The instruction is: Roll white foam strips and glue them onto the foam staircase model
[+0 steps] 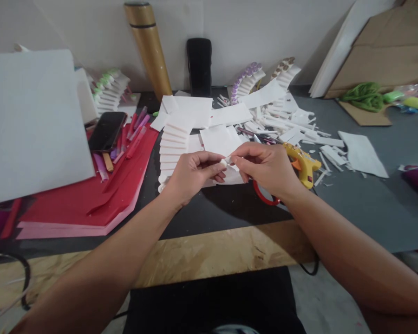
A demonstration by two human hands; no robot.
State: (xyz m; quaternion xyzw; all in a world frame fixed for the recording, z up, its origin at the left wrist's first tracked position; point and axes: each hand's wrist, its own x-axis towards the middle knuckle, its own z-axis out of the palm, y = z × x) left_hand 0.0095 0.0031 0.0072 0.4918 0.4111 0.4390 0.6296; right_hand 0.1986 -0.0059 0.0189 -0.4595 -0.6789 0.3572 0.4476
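My left hand (pixel 191 175) and my right hand (pixel 264 168) meet above the table's middle, fingers pinched together on a small white foam piece (pixel 225 162) held between them. Just behind the hands lies a white foam staircase model (pixel 173 143) and a loose white foam square (pixel 218 139). Red-handled scissors (pixel 264 196) lie under my right wrist, and a yellow glue gun (pixel 302 163) rests right beside that hand.
Red and pink paper sheets (pixel 80 204) lie at left with a black phone (pixel 106 131), pens and a white board (pixel 31 120). White foam scraps (pixel 299 130), curved stair models (pixel 251 81), a gold flask (pixel 149 48) and cardboard (pixel 386 51) stand behind.
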